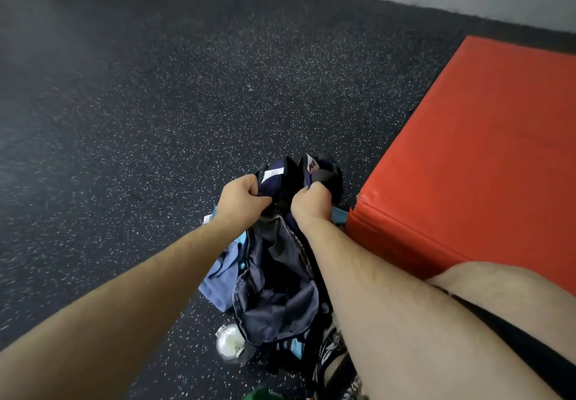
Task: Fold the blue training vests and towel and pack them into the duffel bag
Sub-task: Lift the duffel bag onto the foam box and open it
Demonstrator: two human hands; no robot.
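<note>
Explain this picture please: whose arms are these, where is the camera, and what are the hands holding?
There is no machine: a person works with bare hands. The single picture comes from a camera worn on the head, looking forward and down, so the arms reach in from below. The left hand and right hand each grip the far end of a dark navy duffel bag, lying open on the speckled floor. Some light blue cloth shows at the bag's left side; vest or towel, I cannot tell. A clear container lies near it, and a red mat sits on the right.
</note>
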